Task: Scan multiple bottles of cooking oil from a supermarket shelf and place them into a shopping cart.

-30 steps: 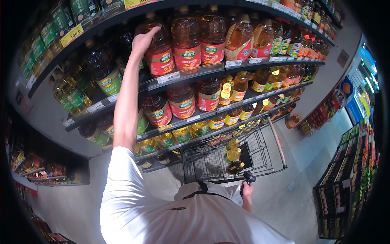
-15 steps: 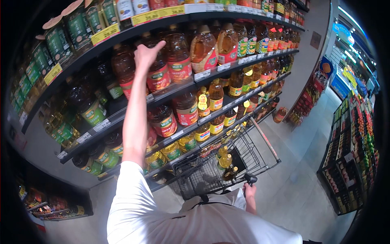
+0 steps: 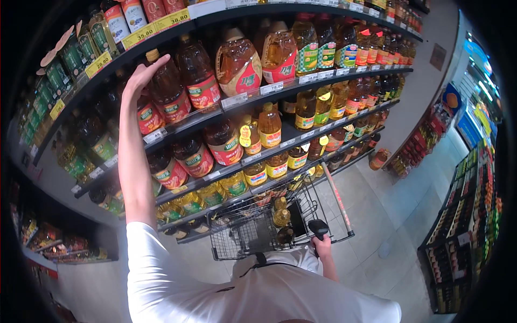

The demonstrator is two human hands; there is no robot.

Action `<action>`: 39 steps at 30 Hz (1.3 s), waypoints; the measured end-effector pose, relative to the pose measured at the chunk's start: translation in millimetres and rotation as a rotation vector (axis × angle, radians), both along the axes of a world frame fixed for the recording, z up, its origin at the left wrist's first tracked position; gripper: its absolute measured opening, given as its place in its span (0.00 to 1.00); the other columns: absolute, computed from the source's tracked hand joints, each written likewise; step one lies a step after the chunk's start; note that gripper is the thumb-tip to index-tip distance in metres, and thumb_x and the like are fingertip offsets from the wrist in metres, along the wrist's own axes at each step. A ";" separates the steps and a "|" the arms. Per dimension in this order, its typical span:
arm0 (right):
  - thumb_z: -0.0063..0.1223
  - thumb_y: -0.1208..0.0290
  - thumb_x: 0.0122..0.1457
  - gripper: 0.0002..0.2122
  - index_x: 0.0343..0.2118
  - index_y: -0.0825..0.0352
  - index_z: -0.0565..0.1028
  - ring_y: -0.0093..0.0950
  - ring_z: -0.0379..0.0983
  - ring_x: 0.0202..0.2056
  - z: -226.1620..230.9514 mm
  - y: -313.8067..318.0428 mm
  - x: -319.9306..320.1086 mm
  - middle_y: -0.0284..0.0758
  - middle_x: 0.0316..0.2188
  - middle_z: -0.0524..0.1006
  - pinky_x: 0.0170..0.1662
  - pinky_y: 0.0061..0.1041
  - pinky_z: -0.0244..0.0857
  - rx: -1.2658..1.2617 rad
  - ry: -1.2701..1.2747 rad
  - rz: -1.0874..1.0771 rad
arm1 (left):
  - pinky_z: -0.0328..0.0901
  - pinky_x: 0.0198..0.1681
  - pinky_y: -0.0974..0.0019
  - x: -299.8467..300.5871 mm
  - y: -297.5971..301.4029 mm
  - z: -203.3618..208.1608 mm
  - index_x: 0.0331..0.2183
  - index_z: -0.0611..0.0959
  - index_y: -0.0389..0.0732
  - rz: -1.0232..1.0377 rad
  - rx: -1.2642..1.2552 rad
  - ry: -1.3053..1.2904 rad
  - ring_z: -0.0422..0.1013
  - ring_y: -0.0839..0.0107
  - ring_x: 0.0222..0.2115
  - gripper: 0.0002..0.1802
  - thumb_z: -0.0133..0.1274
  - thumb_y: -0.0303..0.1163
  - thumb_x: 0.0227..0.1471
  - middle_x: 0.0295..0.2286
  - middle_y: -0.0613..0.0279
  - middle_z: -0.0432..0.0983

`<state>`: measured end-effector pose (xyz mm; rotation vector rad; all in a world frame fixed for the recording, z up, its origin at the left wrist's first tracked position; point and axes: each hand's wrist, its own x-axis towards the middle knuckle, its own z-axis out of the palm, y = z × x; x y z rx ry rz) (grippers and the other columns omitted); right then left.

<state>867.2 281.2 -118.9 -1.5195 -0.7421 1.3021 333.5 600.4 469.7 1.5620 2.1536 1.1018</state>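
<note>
My left hand (image 3: 139, 81) is raised to a shelf of large oil bottles. Its fingers are stretched out beside the neck of a dark brown oil bottle (image 3: 168, 89) with a red label; whether they touch it I cannot tell. Another dark bottle (image 3: 198, 72) with a red label stands to the right, and one (image 3: 148, 117) sits partly behind my wrist. Low down, my right hand (image 3: 323, 247) is closed around a black handled object (image 3: 318, 228) with a rounded head, by the shopping cart (image 3: 237, 223). What kind of object it is does not show.
In the cart stand golden oil bottles (image 3: 281, 217) and a dark bottle (image 3: 285, 235). Lower shelves hold several more oil bottles (image 3: 226, 142). Grey floor tiles (image 3: 377, 226) stretch right toward another stocked display (image 3: 458, 231). A pillar (image 3: 431, 64) ends the shelving.
The shelves have shifted left in view and look closer. My left hand has moved left in the picture, its fingers now straighter. The right hand keeps hold of the black handled object.
</note>
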 end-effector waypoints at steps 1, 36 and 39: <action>0.58 0.76 0.50 0.05 0.30 0.67 0.74 0.18 0.67 0.19 21.9 10.9 1.1 0.27 0.19 0.73 0.22 0.22 0.61 -0.065 -0.103 0.025 | 0.66 0.43 0.63 15.8 -9.9 0.7 0.47 0.73 0.27 0.019 0.015 -0.025 0.72 0.65 0.41 0.51 0.61 0.66 0.38 0.40 0.49 0.76; 0.55 0.66 0.52 0.14 0.40 0.66 0.78 0.19 0.67 0.33 1.9 137.2 165.8 0.26 0.30 0.75 0.38 0.22 0.59 -0.066 -0.262 0.100 | 0.69 0.46 0.64 147.8 -202.7 -164.8 0.49 0.70 0.38 -0.304 0.186 -0.669 0.73 0.68 0.41 0.33 0.59 0.45 0.44 0.40 0.58 0.74; 0.56 0.66 0.52 0.13 0.39 0.66 0.79 0.17 0.65 0.31 -4.9 149.9 187.0 0.24 0.28 0.75 0.36 0.20 0.57 -0.037 -0.294 0.066 | 0.68 0.47 0.65 150.5 -213.6 -172.0 0.49 0.70 0.38 -0.276 0.182 -0.624 0.73 0.68 0.41 0.34 0.59 0.45 0.43 0.40 0.58 0.74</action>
